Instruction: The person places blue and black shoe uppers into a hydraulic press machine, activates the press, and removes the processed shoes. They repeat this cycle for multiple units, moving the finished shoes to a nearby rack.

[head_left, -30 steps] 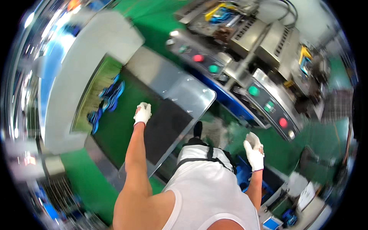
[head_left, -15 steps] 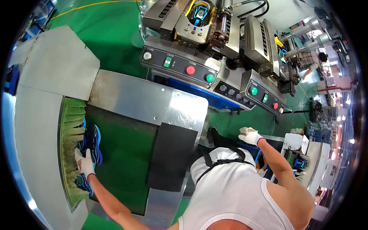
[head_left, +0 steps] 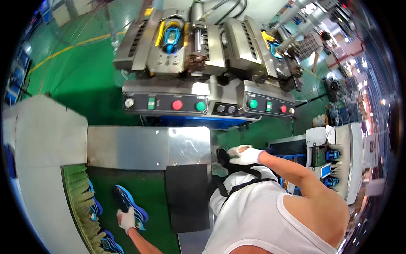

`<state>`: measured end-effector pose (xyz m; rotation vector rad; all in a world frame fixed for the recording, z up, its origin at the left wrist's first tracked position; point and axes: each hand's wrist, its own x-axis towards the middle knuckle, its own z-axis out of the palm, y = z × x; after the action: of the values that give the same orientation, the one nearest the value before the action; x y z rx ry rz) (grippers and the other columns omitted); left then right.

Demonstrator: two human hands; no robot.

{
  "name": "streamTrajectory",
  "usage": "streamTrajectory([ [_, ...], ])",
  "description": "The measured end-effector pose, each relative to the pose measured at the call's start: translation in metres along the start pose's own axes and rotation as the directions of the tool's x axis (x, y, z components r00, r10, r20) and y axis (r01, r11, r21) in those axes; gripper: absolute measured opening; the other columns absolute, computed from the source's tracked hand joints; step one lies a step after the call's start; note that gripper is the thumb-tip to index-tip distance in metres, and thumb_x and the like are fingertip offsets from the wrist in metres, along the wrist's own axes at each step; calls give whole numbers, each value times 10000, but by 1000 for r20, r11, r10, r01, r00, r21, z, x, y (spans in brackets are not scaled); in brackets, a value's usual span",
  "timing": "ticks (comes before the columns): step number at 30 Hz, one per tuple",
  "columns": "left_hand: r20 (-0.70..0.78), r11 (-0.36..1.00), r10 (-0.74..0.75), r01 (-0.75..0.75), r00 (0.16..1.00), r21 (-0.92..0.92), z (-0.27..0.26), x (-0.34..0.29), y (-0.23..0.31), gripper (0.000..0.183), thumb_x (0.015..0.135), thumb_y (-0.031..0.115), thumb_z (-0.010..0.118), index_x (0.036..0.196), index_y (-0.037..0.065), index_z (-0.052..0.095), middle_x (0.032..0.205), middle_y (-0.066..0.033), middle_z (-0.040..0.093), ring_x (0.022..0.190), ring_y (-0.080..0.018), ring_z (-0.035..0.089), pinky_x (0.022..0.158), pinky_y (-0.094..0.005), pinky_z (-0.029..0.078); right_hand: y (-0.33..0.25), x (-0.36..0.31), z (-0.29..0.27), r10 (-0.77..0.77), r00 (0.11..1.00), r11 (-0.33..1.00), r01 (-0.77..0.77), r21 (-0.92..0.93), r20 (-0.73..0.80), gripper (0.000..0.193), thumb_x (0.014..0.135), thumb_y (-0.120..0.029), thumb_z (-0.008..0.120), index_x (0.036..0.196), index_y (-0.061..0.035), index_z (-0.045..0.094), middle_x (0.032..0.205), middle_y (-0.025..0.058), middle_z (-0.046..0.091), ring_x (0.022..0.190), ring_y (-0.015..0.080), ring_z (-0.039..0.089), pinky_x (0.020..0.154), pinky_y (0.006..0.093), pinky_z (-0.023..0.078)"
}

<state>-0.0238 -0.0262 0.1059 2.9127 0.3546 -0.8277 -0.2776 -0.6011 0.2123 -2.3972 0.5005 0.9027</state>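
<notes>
My left hand (head_left: 126, 220), in a white glove with bare fingertips showing, is closed on a dark running shoe (head_left: 136, 206) with a bright blue sole. The shoe is tilted on its side above the green conveyor belt (head_left: 152, 190). Two more such shoes, a middle shoe (head_left: 97, 207) and a lower shoe (head_left: 111, 242), are partly covered by the pale fringe curtain (head_left: 78, 190) at the machine's mouth. My right hand (head_left: 246, 155), also gloved, hovers in front of my waist with its fingers loosely extended and nothing seen in them.
A black mat (head_left: 187, 199) lies across the belt's right side and metal frame (head_left: 122, 144). Ahead stands a press machine (head_left: 186, 95) with coloured buttons and a blue shoe upper (head_left: 171, 40) in its mould. At right, a smaller machine (head_left: 320, 136) has shoes at its fringe. Another person (head_left: 306, 46) stands far right.
My left hand has drawn the shoe away from the fringe, rightward over the belt. My right hand has come inward toward my waist. The view has turned, shifting the press leftward.
</notes>
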Motion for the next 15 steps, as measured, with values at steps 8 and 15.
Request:
streamTrajectory([
  [8, -250, 694, 110, -254, 962, -673, -22, -195, 160, 588, 883, 296, 775, 1324, -72, 646, 1267, -219, 697, 1064, -347, 682, 980, -439, 531, -81, 58, -51, -248, 931, 719, -7, 695, 266, 736, 1023, -657, 538, 1390, -26, 631, 1243, 138, 731, 1087, 225, 728, 925, 348, 582],
  [15, -339, -350, 653, -127, 677, -928, -61, -204, 311, 430, 1100, 255, 521, 1475, 46, 483, 1397, -198, 600, 1253, -357, 615, 1136, -531, 481, -77, 55, -62, -638, 721, -31, -374, 927, 269, 552, 1029, -534, 645, 1383, -112, 609, 1370, 76, 643, 1162, 143, 639, 906, 384, 592],
])
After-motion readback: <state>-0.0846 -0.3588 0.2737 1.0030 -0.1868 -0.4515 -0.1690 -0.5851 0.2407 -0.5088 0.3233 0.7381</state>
